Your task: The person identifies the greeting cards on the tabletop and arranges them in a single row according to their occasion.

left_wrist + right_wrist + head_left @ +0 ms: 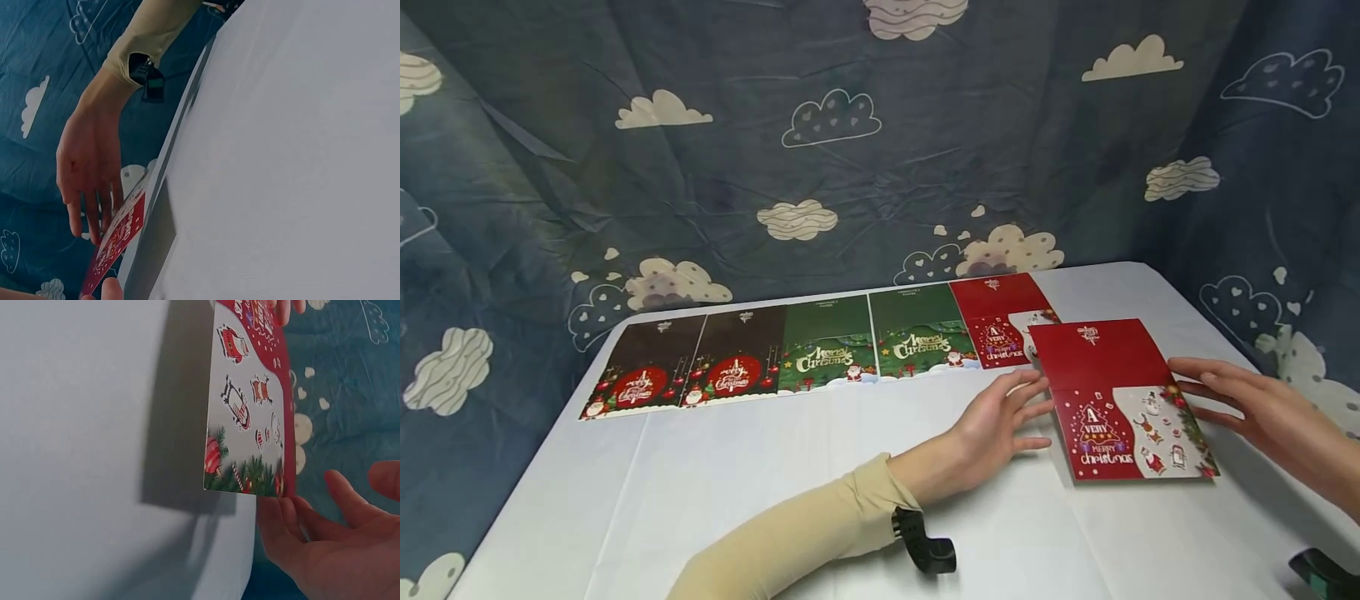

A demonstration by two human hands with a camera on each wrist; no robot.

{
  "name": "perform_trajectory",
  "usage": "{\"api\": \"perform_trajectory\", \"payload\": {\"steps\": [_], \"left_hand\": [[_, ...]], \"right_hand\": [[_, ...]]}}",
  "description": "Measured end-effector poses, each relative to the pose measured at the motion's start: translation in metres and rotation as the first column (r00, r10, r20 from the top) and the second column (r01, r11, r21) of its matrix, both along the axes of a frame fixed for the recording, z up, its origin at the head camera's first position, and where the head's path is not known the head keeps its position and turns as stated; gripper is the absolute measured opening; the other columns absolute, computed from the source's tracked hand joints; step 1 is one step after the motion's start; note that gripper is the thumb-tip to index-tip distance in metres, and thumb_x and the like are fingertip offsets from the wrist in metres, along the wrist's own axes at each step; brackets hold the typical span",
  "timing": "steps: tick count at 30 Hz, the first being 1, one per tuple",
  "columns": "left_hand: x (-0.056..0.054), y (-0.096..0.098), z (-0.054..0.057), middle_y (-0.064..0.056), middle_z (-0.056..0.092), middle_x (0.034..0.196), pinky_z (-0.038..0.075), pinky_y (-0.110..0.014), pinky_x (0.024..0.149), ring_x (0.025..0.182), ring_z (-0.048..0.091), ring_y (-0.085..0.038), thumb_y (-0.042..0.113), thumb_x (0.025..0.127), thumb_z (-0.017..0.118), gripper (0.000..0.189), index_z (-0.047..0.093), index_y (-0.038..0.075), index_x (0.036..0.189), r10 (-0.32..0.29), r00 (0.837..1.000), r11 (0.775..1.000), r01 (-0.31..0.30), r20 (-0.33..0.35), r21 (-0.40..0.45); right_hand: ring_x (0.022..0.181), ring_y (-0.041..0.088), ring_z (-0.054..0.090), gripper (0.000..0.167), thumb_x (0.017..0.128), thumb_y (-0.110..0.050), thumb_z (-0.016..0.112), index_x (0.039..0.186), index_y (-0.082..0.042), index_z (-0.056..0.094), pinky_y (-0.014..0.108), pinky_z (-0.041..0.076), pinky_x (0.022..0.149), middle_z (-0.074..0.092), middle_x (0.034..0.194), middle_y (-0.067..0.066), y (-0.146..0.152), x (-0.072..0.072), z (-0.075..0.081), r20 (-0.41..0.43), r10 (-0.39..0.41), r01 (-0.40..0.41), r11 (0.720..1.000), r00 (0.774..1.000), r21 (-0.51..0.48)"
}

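A red Christmas card (pixel 1097 371), unfolded flat with a white cartoon panel at its lower right, is held between both hands. Its shadow falls on the tabletop below it in the right wrist view. My left hand (pixel 992 429) has its fingers stretched out to the card's left edge. At the opposite edge, my right hand (pixel 1258 400) touches the card with its extended fingers. The thumb of the right hand (pixel 319 544) stands apart from the card in the right wrist view. In the left wrist view, the card (pixel 119 240) appears nearly edge-on.
Along the back of the white table (pixel 775 517) lies a row of unfolded cards: two dark brown cards (pixel 730 358), two green cards (pixel 827 325) and a matching red card (pixel 1000 300). A blue cloud-patterned cloth (pixel 925 183) hangs behind. Black wrist mounts (pixel 925 546) sit on both arms.
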State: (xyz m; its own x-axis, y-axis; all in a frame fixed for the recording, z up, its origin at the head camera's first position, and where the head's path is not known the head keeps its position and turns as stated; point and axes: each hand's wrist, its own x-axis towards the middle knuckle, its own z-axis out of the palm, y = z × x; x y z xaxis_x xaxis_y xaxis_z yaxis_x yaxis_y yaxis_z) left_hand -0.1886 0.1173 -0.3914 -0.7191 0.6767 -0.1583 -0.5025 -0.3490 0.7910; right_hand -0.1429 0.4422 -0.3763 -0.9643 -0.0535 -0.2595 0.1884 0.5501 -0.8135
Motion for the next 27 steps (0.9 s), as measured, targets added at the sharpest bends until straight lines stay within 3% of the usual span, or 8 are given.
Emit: {"api": "perform_trajectory", "payload": {"steps": [2,6,9,14,19,27], "left_hand": [[-0.005,0.004,0.000,-0.006,0.037,0.155,0.032,-0.059,0.108,0.138,0.038,-0.030,0.038,0.102,0.041,0.054,0.036,0.008,0.148,0.003,1.000,1.000,-0.003,0.000,0.006],[-0.015,0.014,0.001,-0.006,0.038,0.154,0.033,-0.057,0.108,0.138,0.039,-0.030,0.038,0.103,0.042,0.054,0.036,0.008,0.147,0.006,1.000,1.000,-0.006,-0.008,0.004],[-0.023,0.021,0.003,-0.006,0.041,0.152,0.035,-0.057,0.107,0.136,0.041,-0.030,0.037,0.103,0.042,0.053,0.038,0.008,0.147,0.017,0.999,1.000,-0.017,-0.027,-0.005],[-0.040,0.030,0.004,-0.007,0.044,0.150,0.036,-0.058,0.106,0.134,0.044,-0.031,0.038,0.103,0.041,0.054,0.039,0.007,0.147,0.038,0.998,0.999,-0.039,-0.047,-0.019],[-0.055,0.039,0.004,-0.009,0.044,0.150,0.036,-0.059,0.106,0.134,0.044,-0.032,0.038,0.104,0.041,0.051,0.042,0.007,0.145,0.052,0.998,0.999,-0.053,-0.030,-0.015],[-0.073,0.053,0.000,-0.015,0.039,0.152,0.034,-0.058,0.107,0.136,0.040,-0.035,0.035,0.104,0.040,0.053,0.038,0.003,0.146,0.093,0.996,0.996,-0.093,-0.012,0.007]], "right_hand": [[0.124,0.022,0.031,0.065,0.107,-0.043,0.027,0.154,0.001,0.018,0.018,0.051,0.081,0.014,0.153,0.028,0.006,-0.005,0.000,-0.001,0.006,-0.006,1.000,1.000,-0.008],[0.115,0.001,0.036,0.062,0.108,-0.043,0.028,0.153,-0.002,0.021,0.017,0.050,0.082,0.020,0.152,0.020,0.014,-0.014,0.000,-0.014,0.017,-0.017,1.000,1.000,-0.014],[0.109,-0.008,0.040,0.060,0.108,-0.043,0.028,0.152,-0.004,0.024,0.016,0.049,0.082,0.031,0.145,0.004,0.020,-0.022,0.002,-0.024,0.015,-0.015,0.999,1.000,-0.028],[0.108,-0.007,0.041,0.061,0.107,-0.046,0.026,0.152,-0.006,0.024,0.018,0.049,0.082,0.034,0.136,-0.011,0.029,-0.039,0.006,-0.030,0.000,-0.001,0.999,1.000,-0.034],[0.111,-0.002,0.039,0.063,0.106,-0.048,0.027,0.155,-0.009,0.022,0.018,0.050,0.083,0.035,0.137,-0.009,0.035,-0.054,0.009,-0.036,-0.023,0.021,0.998,0.999,-0.051],[0.109,-0.008,0.044,0.064,0.105,-0.049,0.029,0.155,-0.011,0.023,0.013,0.047,0.082,0.036,0.136,-0.009,0.039,-0.070,0.012,-0.079,-0.042,0.033,0.993,0.996,-0.112]]}}
